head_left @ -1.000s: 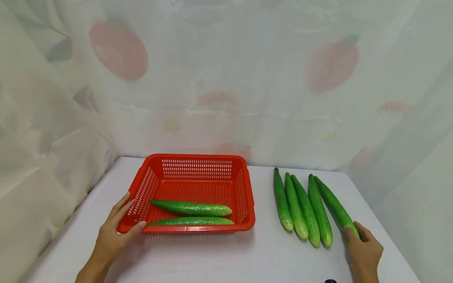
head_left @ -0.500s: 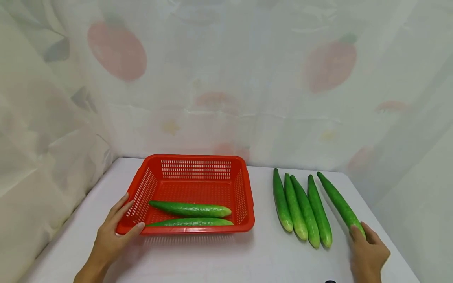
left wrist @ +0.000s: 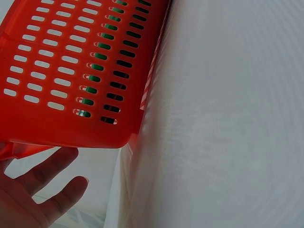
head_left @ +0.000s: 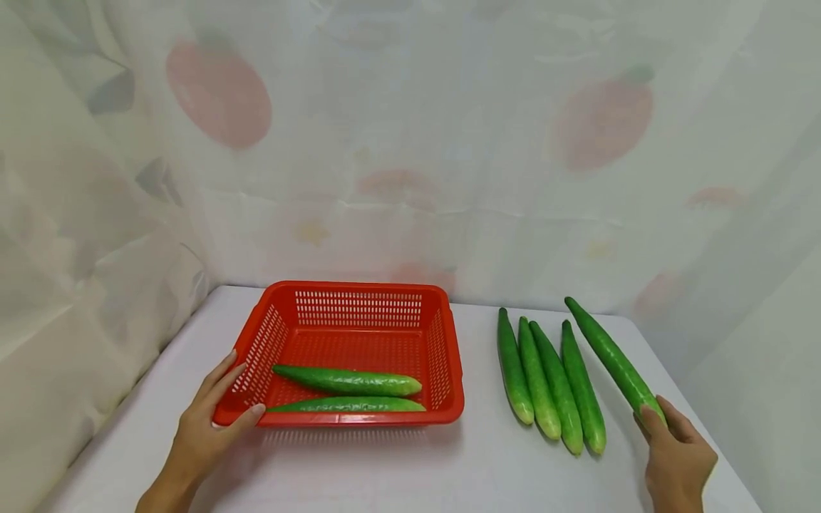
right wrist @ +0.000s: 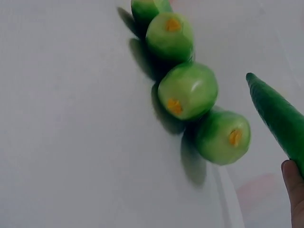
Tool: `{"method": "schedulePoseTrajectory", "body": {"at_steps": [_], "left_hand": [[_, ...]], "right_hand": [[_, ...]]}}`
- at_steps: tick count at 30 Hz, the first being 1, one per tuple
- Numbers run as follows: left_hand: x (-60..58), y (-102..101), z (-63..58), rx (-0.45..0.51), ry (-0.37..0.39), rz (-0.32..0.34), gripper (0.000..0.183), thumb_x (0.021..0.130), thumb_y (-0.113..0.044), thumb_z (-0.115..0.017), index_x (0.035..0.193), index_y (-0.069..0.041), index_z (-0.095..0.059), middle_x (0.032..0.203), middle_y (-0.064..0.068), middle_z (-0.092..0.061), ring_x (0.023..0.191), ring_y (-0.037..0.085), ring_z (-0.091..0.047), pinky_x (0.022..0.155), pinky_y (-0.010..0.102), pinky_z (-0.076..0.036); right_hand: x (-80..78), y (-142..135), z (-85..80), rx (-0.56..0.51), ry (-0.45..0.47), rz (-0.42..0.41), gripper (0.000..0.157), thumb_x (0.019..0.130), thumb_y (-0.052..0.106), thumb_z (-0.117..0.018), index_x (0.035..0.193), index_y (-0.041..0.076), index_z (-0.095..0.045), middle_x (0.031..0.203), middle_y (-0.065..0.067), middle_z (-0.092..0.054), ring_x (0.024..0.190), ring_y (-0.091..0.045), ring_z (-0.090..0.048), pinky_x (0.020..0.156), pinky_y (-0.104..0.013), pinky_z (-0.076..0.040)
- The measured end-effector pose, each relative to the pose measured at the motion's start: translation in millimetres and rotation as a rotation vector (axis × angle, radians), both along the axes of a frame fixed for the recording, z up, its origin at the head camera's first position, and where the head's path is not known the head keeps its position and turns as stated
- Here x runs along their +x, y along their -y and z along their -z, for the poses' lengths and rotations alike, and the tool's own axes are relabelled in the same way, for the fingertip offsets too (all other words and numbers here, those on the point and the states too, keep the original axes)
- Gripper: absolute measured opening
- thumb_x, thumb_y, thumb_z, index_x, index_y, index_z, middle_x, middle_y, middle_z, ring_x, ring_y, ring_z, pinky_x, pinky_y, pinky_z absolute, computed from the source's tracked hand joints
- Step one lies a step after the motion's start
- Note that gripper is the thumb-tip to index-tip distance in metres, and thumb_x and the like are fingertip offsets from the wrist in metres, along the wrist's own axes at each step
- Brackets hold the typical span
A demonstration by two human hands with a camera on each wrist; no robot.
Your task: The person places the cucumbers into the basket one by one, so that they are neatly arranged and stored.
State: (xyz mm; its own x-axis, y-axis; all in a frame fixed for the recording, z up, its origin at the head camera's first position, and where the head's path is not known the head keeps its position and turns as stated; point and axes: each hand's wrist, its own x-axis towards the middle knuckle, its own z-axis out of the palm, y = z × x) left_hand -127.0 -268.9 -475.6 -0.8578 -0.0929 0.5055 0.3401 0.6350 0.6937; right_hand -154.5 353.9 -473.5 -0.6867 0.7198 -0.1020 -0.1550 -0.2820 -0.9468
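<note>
My left hand (head_left: 204, 427) rests on the near-left corner of a red plastic basket (head_left: 340, 418), thumb on the front rim and fingers along the left side. In the left wrist view, two spread, fairly straight fingers (left wrist: 50, 168) show by the rim. Inside the basket lie two green cucumbers, one toward the middle (head_left: 349, 381) and one behind the front wall (head_left: 353, 405), partly hidden. My right hand (head_left: 681, 456) pinches the pale near end of another cucumber (head_left: 612, 360), which slants with its dark tip pointing away. In the right wrist view that cucumber (right wrist: 278, 114) appears raised off the table.
Several cucumbers (head_left: 541, 377) lie side by side on the white tabletop (head_left: 500, 470), between the basket and my right hand. Their pale ends (right wrist: 187, 90) face the right wrist camera. A pale printed curtain (head_left: 410, 142) hangs behind the table and at both sides.
My right hand has moved right with its cucumber, away from the row, and the cucumber's far tip has risen. The left hand and the basket have stayed in place.
</note>
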Motion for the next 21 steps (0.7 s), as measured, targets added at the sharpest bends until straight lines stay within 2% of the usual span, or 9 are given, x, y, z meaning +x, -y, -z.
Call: {"method": "schedulePoseTrajectory", "body": {"at_steps": [4,8,15,21], "left_hand": [[0.4,-0.9,-1.1,0.003,0.011,0.000,0.068,0.076,-0.008,-0.081,0.138,-0.006,-0.053,0.150,0.002,-0.037,0.134,0.001,-0.029,0.095,0.006,-0.023],[0.7,-1.8,-2.6,0.013,0.021,0.003,0.067,0.077,-0.008,-0.080,0.138,-0.007,-0.052,0.151,0.002,-0.036,0.134,0.001,-0.029,0.095,0.006,-0.023],[-1.2,0.5,-0.3,0.007,0.001,0.009,0.068,0.076,-0.006,-0.081,0.137,-0.005,-0.053,0.151,0.003,-0.036,0.134,0.002,-0.030,0.096,0.006,-0.023],[-1.6,2.0,0.0,0.007,0.015,0.004,0.068,0.077,-0.008,-0.080,0.139,-0.006,-0.051,0.151,0.003,-0.035,0.133,-0.001,-0.029,0.095,0.005,-0.023]], "right_hand": [[1.8,7.1,-8.2,-0.053,-0.073,-0.015,0.041,0.077,-0.010,-0.075,0.116,-0.002,-0.068,0.105,-0.005,-0.063,0.102,-0.016,-0.060,0.075,-0.029,-0.052],[4.3,14.5,-19.6,-0.058,-0.109,-0.046,0.039,0.076,-0.015,-0.074,0.113,-0.006,-0.068,0.103,-0.008,-0.065,0.098,-0.016,-0.062,0.074,-0.031,-0.053],[12.1,26.1,-43.3,0.033,-0.111,-0.147,0.040,0.079,-0.010,-0.073,0.118,-0.004,-0.066,0.106,-0.006,-0.064,0.103,-0.016,-0.059,0.075,-0.030,-0.052],[14.4,33.5,-57.8,0.066,-0.207,-0.272,0.038,0.082,-0.015,-0.067,0.119,-0.007,-0.065,0.110,-0.007,-0.063,0.103,-0.017,-0.059,0.077,-0.031,-0.052]]}}
